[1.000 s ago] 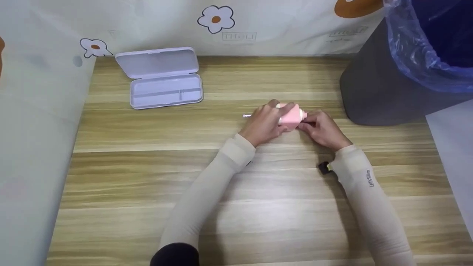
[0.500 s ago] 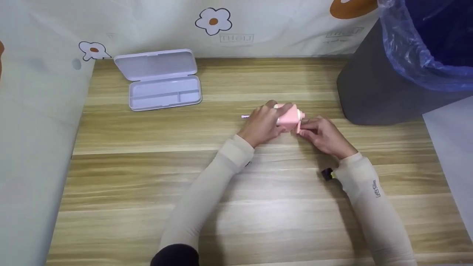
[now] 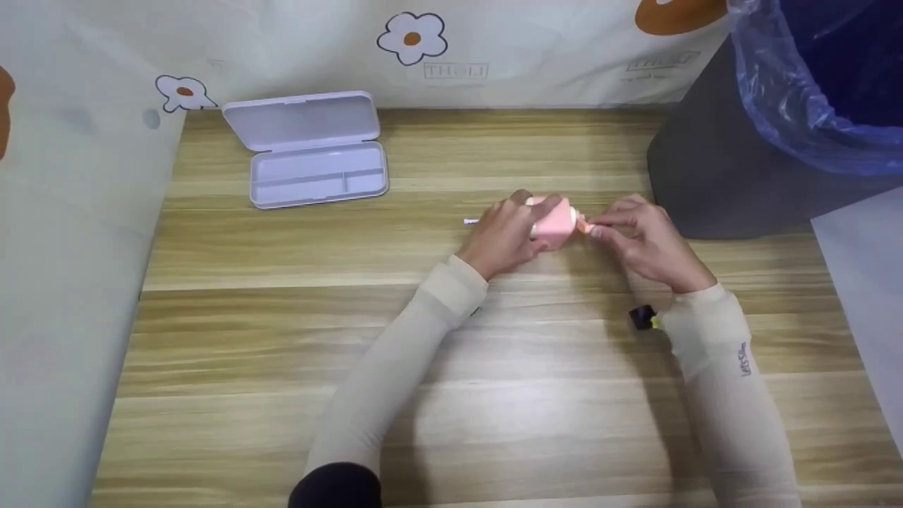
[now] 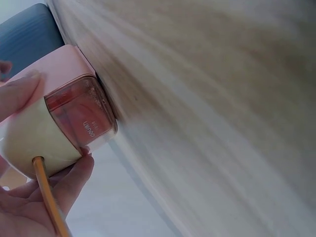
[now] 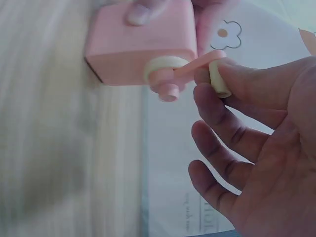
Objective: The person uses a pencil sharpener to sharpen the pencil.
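Observation:
A pink and cream hand-crank pencil sharpener (image 3: 554,224) lies on its side on the wooden table, crank toward the right. My left hand (image 3: 499,236) grips its body from the left. An orange-looking pencil (image 4: 47,197) sticks out of the hole in the cream face, under the left palm; in the head view only its pale end (image 3: 470,221) shows past that hand. Between thumb and index finger my right hand (image 3: 652,243) pinches the cream knob (image 5: 218,81) of the pink crank arm (image 5: 200,62). A clear window on the sharpener shows a reddish inside.
An open lilac pencil case (image 3: 317,176) with divided compartments stands at the back left, lid raised. A dark grey bin (image 3: 719,148) with a bluish plastic liner stands at the back right. Flower-printed sheeting (image 3: 296,42) borders the table behind and at left.
The right hand has swung the crank round, from near the sharpener through a downward position to pointing out right. The left hand keeps its grip, and the sharpener stays in place.

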`<move>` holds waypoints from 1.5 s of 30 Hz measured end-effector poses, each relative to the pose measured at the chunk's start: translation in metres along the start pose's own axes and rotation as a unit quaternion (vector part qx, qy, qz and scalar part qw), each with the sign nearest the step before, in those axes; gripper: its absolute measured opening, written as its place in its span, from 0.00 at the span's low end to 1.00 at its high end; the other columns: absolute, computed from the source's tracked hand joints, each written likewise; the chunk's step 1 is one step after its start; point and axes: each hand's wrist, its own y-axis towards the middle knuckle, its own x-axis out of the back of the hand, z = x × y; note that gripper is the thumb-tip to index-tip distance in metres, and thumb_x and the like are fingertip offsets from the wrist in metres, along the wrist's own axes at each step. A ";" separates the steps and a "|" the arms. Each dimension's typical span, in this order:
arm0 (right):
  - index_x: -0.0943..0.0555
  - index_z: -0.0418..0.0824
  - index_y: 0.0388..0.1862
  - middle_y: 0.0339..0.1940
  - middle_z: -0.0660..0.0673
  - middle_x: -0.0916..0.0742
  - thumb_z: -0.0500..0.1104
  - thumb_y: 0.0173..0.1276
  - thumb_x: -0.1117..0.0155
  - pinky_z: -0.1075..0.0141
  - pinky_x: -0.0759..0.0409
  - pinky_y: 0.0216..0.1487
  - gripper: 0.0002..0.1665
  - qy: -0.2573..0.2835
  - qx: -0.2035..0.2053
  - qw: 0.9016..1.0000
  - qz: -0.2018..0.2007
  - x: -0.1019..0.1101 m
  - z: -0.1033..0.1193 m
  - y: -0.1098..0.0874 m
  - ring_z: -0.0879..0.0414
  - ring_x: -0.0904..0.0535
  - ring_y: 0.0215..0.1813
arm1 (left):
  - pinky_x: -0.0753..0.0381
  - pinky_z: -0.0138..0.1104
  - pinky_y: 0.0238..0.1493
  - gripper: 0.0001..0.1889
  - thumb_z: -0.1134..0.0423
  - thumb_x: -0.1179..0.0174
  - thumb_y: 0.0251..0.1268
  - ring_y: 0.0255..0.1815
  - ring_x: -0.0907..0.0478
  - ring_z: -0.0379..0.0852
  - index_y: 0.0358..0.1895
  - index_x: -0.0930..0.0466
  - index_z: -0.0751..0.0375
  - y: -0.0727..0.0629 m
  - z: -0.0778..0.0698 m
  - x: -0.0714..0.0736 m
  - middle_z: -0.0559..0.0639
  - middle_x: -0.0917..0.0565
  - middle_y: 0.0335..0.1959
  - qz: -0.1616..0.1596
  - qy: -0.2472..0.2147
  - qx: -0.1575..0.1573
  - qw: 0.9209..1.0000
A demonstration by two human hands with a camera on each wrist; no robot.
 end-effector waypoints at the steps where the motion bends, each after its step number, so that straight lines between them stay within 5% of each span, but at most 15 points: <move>1: 0.12 0.30 0.43 0.35 0.39 0.13 0.31 0.66 0.33 0.57 0.31 0.52 0.09 -0.001 0.000 1.000 -0.010 0.001 0.000 0.004 0.52 0.24 0.47 | 0.20 0.40 0.48 0.34 0.58 0.28 0.59 0.46 0.20 0.52 0.70 0.27 0.50 0.000 0.000 0.001 0.64 0.22 0.58 -0.002 0.000 0.000 1.000; 8: 0.12 0.31 0.43 0.37 0.39 0.13 0.34 0.69 0.35 0.62 0.30 0.50 0.09 0.006 -0.009 0.998 -0.058 -0.003 -0.005 0.030 0.51 0.22 0.45 | 0.19 0.40 0.47 0.34 0.57 0.28 0.59 0.44 0.19 0.52 0.71 0.28 0.50 0.000 0.002 0.002 0.65 0.23 0.58 -0.005 0.001 0.002 1.000; 19: 0.14 0.28 0.47 0.41 0.36 0.13 0.37 0.71 0.37 0.72 0.28 0.43 0.13 0.011 -0.054 0.996 -0.069 -0.011 -0.018 0.044 0.53 0.22 0.43 | 0.21 0.41 0.49 0.34 0.57 0.28 0.59 0.47 0.20 0.50 0.70 0.27 0.52 -0.001 0.001 -0.002 0.62 0.21 0.56 -0.006 -0.008 -0.006 1.000; 26: 0.14 0.28 0.47 0.42 0.35 0.13 0.34 0.71 0.38 0.73 0.29 0.39 0.12 0.022 -0.072 0.995 -0.061 -0.018 -0.029 0.049 0.60 0.23 0.39 | 0.21 0.41 0.48 0.34 0.55 0.27 0.58 0.46 0.20 0.51 0.70 0.27 0.52 -0.001 0.000 -0.005 0.63 0.21 0.56 -0.008 -0.005 -0.009 1.000; 36: 0.13 0.28 0.46 0.41 0.33 0.13 0.30 0.70 0.39 0.74 0.27 0.41 0.11 0.032 -0.113 0.993 -0.014 -0.031 -0.038 0.054 0.56 0.22 0.40 | 0.20 0.41 0.49 0.34 0.55 0.28 0.59 0.45 0.19 0.52 0.70 0.27 0.52 -0.001 0.001 -0.002 0.64 0.22 0.56 -0.008 -0.007 -0.007 1.000; 42: 0.14 0.29 0.48 0.46 0.32 0.13 0.26 0.67 0.43 0.73 0.26 0.48 0.14 0.048 -0.135 0.989 0.027 -0.037 -0.049 0.047 0.50 0.18 0.49 | 0.20 0.41 0.49 0.34 0.56 0.28 0.59 0.46 0.20 0.52 0.70 0.27 0.52 0.000 0.000 0.000 0.64 0.22 0.56 -0.006 -0.009 -0.006 1.000; 45: 0.13 0.28 0.45 0.43 0.33 0.12 0.24 0.64 0.44 0.73 0.27 0.45 0.16 0.042 -0.124 0.991 0.030 -0.037 -0.052 0.045 0.52 0.19 0.44 | 0.20 0.41 0.49 0.34 0.56 0.28 0.59 0.45 0.20 0.52 0.70 0.27 0.52 0.001 0.000 -0.001 0.64 0.22 0.57 -0.006 -0.009 -0.005 1.000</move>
